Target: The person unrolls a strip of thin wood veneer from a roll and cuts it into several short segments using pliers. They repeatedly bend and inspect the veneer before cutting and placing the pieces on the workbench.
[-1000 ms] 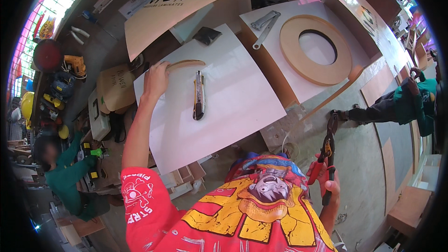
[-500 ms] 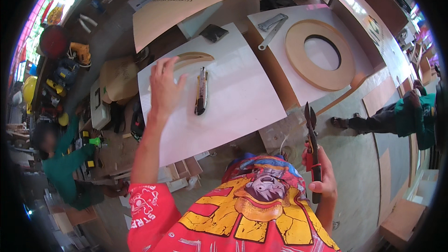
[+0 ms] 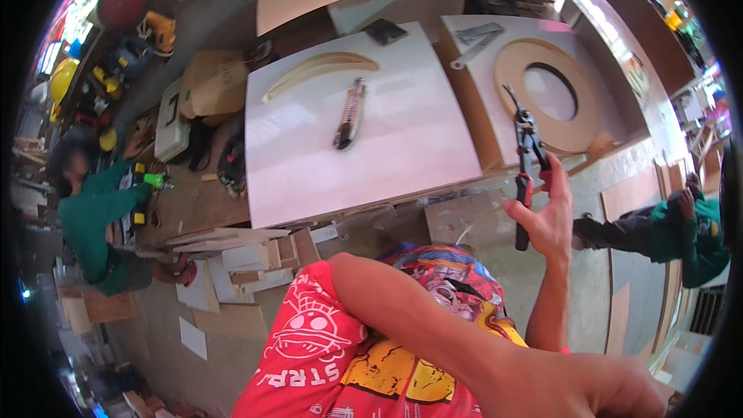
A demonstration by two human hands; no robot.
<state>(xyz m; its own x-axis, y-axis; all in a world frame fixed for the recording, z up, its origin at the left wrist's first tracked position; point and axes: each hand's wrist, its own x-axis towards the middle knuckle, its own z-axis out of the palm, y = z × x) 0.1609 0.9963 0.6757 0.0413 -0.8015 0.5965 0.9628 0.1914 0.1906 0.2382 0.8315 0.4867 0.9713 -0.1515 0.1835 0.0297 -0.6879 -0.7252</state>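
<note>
My right hand (image 3: 553, 209) grips a pair of tin snips (image 3: 524, 135) by the red and black handles, with the jaws pointing up over the near edge of a wooden ring (image 3: 512, 53). My left arm crosses in front of my body. At the lower right rim is my left hand (image 3: 611, 387), its fingers blurred and mostly hidden. On the white board (image 3: 371, 178) lies a utility knife (image 3: 350, 114), in touch with neither hand. Beyond it rests a thin, pale curved strip (image 3: 313, 70).
A dark square piece (image 3: 385, 31) and a grey metal tool (image 3: 474, 45) lie farther back. At the left, a person in green (image 3: 101, 209) is beside a workbench. Another person in green (image 3: 689, 220) is at the right. Wood offcuts (image 3: 263, 255) are piled below the board.
My left hand has left the curved strip and swung across my body to the lower right. My right hand has risen with the tin snips toward the ring.
</note>
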